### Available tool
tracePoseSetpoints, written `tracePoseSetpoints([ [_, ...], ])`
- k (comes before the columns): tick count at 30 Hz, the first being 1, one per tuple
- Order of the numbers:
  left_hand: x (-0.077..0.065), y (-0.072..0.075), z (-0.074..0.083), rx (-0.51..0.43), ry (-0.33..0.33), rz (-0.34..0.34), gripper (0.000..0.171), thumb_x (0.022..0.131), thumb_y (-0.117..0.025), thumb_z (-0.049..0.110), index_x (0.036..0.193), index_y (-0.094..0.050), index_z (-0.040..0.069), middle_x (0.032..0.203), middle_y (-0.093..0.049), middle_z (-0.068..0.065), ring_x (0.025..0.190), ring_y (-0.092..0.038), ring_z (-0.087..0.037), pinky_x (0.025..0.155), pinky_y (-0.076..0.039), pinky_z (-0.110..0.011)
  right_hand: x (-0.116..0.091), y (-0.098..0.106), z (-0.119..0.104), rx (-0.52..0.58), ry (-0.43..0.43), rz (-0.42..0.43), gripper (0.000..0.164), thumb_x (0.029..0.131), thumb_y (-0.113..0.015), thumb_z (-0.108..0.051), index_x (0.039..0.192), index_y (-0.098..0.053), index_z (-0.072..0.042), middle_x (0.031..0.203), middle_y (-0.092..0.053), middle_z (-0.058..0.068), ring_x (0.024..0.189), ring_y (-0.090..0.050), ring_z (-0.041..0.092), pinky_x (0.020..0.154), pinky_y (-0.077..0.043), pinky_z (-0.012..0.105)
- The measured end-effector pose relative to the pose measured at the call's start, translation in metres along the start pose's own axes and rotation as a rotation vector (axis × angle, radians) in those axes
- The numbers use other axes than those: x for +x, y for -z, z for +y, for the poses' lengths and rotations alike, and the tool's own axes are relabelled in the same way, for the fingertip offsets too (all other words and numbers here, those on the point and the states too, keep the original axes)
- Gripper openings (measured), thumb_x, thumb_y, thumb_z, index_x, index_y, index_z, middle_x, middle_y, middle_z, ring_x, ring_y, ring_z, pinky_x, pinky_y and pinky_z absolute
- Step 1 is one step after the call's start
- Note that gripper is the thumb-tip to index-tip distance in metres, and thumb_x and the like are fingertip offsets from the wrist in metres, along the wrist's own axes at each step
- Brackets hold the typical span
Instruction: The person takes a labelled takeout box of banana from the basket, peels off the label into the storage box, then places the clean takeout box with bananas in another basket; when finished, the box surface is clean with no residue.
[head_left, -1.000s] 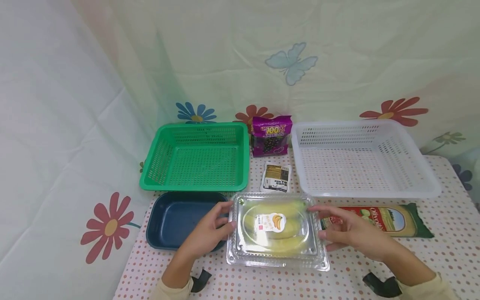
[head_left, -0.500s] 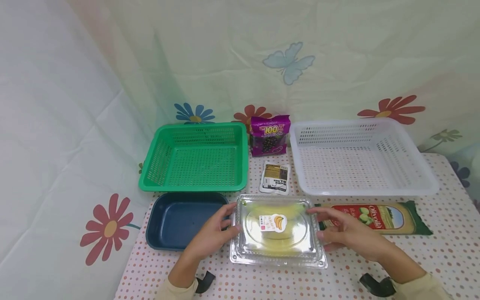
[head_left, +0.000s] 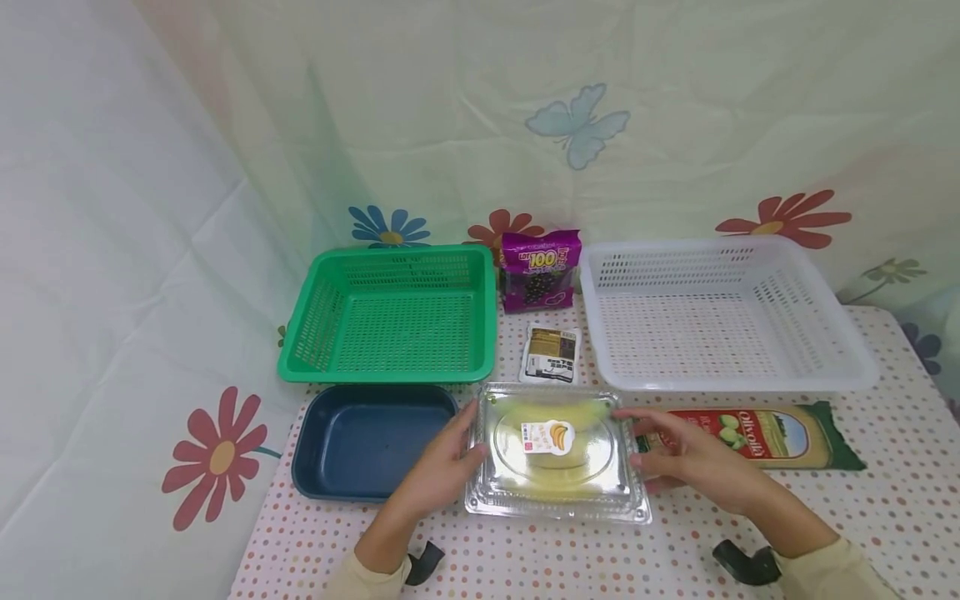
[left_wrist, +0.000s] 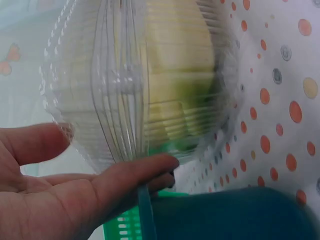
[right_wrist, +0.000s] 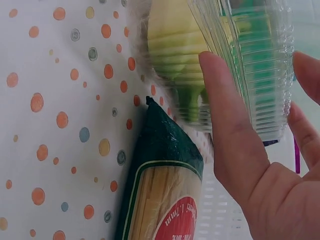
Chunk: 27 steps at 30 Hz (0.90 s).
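A clear plastic clamshell box of bananas, with a banana sticker on its lid, is in the middle near the table's front. My left hand grips its left side, the fingers spread along the edge in the left wrist view. On the opposite side my right hand holds the box between thumb and fingers. Whether the box touches the table cannot be told. Just beyond the right hand lies a pack of spaghetti, its green end near the box in the right wrist view.
A dark blue tub stands beside my left hand. Behind it is a green basket, and a white basket stands back right. Between the baskets are a purple candy bag and a small flat sachet.
The banana box has shifted slightly away from me and a little to the right, with both hands moving along with it. Baskets, tub and packs stay in place.
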<state>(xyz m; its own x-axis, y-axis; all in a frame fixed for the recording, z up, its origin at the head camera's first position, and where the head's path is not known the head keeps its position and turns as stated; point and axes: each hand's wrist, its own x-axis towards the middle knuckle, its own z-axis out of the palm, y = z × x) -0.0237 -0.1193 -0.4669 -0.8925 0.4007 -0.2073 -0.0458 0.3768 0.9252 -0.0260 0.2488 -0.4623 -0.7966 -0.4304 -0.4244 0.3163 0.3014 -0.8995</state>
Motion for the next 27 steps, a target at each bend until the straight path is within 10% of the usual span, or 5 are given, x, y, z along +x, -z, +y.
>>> tracePoseSetpoints([
  [15, 0.003, -0.007, 0.006, 0.085, 0.042, 0.042, 0.066, 0.106, -0.046, 0.008, 0.161, -0.013, -0.004, 0.170, -0.010, -0.024, 0.158, -0.008, -0.040, 0.127, -0.009, -0.058, -0.002, 0.003, -0.008, -0.064, -0.013, 0.007, 0.067, 0.098, -0.070, -0.023, 0.156, -0.039, -0.014, 0.152, -0.030, 0.037, 0.105, -0.067, 0.030, 0.081, -0.063, 0.049],
  [23, 0.004, -0.008, 0.010, 0.153, -0.034, 0.079, 0.066, 0.105, -0.049, 0.007, 0.163, -0.016, 0.002, 0.169, -0.007, -0.027, 0.156, -0.010, -0.046, 0.123, -0.015, -0.066, -0.006, 0.004, -0.049, -0.625, 0.185, 0.196, 0.047, 0.092, -0.077, -0.031, 0.136, -0.067, -0.018, 0.131, -0.066, 0.020, 0.086, -0.069, 0.013, 0.062, -0.056, 0.025],
  [27, 0.009, -0.008, 0.010, 0.179, -0.047, 0.090, 0.067, 0.104, -0.056, 0.017, 0.162, -0.025, 0.006, 0.168, -0.010, -0.028, 0.153, -0.016, -0.050, 0.118, -0.021, -0.072, 0.001, 0.000, -0.076, -0.733, 0.231, 0.237, 0.036, 0.092, -0.077, -0.030, 0.125, -0.074, -0.017, 0.112, -0.073, 0.008, 0.086, -0.070, 0.011, 0.063, -0.053, 0.025],
])
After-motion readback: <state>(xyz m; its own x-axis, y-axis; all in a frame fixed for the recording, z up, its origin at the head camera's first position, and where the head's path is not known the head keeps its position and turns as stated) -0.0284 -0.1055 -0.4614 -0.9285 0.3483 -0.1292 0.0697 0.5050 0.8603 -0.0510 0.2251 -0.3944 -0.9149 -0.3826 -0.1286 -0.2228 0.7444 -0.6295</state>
